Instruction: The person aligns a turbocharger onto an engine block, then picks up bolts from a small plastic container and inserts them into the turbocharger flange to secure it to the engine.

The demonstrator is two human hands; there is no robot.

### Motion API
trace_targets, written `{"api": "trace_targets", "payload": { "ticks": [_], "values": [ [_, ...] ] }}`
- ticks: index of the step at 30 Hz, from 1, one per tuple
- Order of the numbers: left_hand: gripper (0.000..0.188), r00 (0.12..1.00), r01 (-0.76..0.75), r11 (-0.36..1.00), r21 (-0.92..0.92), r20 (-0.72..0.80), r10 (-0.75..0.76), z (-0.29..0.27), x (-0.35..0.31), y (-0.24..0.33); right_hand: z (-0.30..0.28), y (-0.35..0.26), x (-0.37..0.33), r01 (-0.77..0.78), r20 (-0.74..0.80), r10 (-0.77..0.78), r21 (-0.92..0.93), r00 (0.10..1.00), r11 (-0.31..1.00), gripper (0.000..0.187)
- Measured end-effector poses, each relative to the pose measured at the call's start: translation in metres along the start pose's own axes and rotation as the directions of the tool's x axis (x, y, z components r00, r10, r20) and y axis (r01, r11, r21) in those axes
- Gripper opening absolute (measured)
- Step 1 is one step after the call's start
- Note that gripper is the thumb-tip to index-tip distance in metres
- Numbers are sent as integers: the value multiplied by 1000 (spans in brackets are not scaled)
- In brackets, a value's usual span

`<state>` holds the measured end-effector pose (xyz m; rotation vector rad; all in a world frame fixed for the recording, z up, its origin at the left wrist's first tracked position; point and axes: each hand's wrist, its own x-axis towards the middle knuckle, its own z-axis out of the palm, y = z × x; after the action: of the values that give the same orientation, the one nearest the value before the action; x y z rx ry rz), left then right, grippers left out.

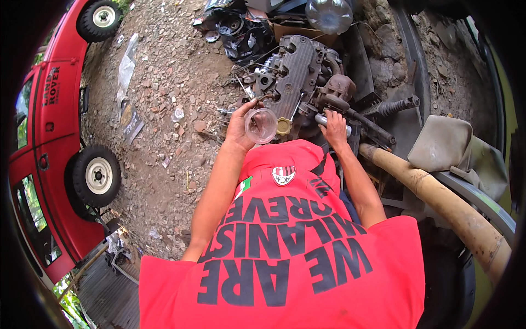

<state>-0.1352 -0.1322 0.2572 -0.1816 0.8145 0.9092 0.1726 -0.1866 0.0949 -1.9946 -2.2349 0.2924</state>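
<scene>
Two bare hands were seen at an old engine (298, 74) set on gravel. A clear plastic cup (261, 125) was gripped by the curled fingers (247, 109) of the left hand (239, 127). A metal cylinder (324, 119) on the engine was clasped by the right hand (334, 129). Just beyond the cup, a yellow cap (283, 126) was visible. Well away from the left fingers, a red vehicle (52, 137) was parked.

outdoor repair yard: engine (298, 77), red vehicle (55, 137)
</scene>
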Motion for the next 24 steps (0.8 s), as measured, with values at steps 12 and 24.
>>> {"api": "trace_targets", "payload": {
  "ticks": [12, 24],
  "values": [
    [16, 1000, 5, 1000, -22, -6, -5, -13, 2, -4, -22, 33, 48, 3, 265, -101, 347, 959, 938, 26],
    [14, 997, -77, 991, -111, -10, 76, -30, -14, -2, -8, 52, 90, -94, 661, -201, 382, 723, 919, 27]
  ]
}}
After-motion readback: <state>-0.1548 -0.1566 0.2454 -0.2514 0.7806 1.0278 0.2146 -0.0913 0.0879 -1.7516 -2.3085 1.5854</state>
